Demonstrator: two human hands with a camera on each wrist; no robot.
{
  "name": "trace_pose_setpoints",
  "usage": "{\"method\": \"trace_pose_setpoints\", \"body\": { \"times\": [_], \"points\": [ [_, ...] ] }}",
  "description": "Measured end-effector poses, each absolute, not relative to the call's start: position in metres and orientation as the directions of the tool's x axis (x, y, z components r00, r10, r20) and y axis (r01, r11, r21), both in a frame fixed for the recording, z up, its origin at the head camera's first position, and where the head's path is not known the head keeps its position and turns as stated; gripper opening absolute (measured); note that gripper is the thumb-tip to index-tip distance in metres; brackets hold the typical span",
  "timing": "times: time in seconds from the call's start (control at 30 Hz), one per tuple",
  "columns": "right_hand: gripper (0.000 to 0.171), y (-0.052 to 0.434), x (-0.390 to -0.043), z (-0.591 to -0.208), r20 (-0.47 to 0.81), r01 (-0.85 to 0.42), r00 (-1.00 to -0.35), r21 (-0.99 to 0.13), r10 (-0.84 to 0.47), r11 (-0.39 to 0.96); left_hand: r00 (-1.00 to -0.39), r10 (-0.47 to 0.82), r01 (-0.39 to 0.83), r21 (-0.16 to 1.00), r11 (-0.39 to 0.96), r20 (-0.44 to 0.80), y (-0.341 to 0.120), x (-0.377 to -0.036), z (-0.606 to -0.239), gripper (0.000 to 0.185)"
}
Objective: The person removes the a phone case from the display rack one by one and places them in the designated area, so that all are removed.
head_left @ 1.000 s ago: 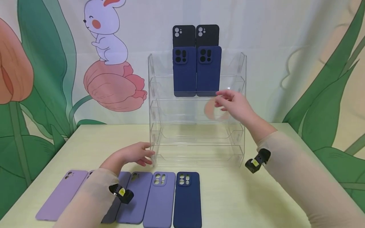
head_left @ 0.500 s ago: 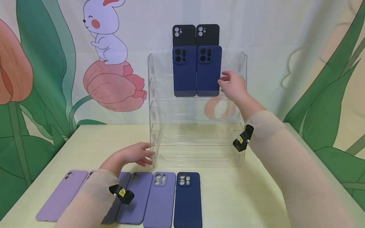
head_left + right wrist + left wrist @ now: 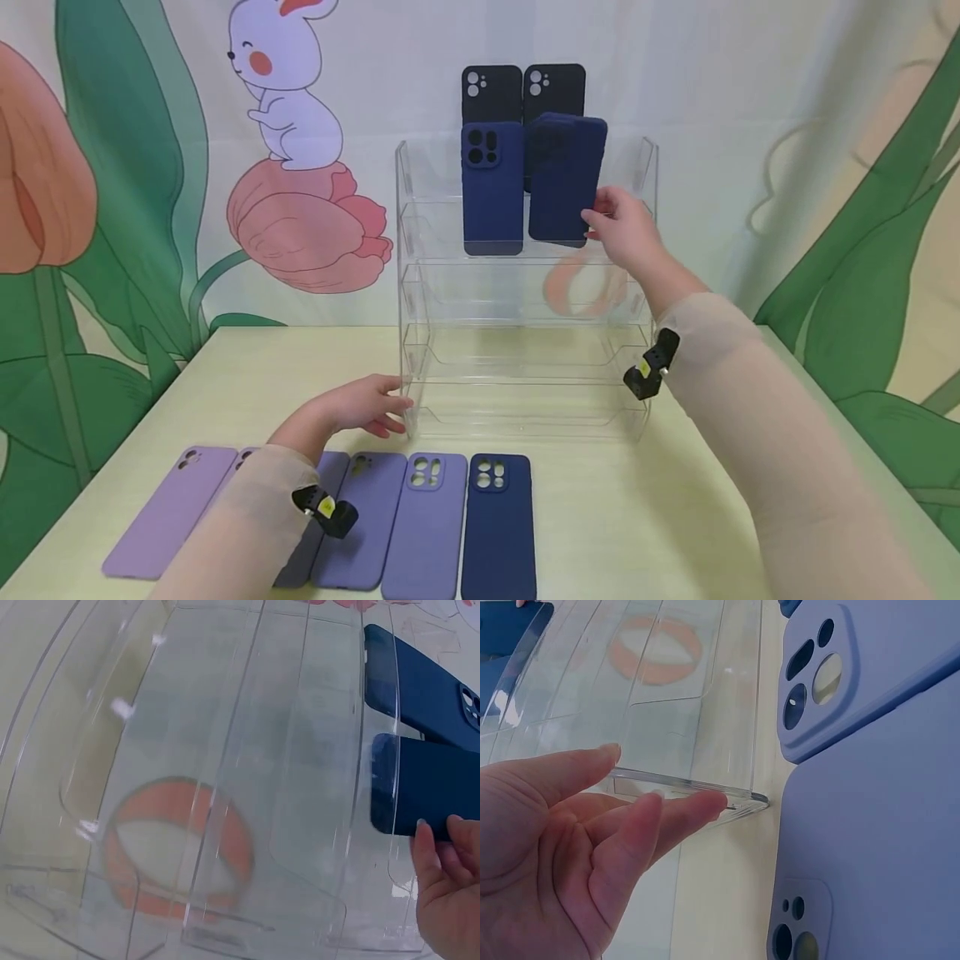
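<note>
Probably light, flexible and grippy, the navy phone case, tilted at 1 o'clock on the clear display rack, suits edge holds: right hand pinches its 4 o'clock edge, left hand grips nothing, loosely extended fingers touching the rack's 8 o'clock side.

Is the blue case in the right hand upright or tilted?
Tilted. In the head view, the held blue case leans rightward at its top, while the neighbouring blue case stands straight.
</note>
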State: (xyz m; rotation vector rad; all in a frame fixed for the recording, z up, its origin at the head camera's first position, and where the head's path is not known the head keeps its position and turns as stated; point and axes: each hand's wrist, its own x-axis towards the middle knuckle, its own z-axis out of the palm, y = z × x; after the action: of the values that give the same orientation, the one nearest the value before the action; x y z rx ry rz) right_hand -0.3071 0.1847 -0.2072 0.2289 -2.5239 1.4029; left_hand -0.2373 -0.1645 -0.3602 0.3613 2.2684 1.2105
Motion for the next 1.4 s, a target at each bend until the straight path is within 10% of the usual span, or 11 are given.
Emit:
{"method": "trace_pose_setpoints", "body": {
  "times": [1.4],
  "points": [
    [0.032, 0.228, -0.208, -0.292, 0.115, -0.178, -0.980, -0.861, -0.160, 0.476, -0.829, 0.455, -0.010, 0.822, 0.569, -0.325, -0.162, -0.235, -0.362, 0.049]
  ]
}}
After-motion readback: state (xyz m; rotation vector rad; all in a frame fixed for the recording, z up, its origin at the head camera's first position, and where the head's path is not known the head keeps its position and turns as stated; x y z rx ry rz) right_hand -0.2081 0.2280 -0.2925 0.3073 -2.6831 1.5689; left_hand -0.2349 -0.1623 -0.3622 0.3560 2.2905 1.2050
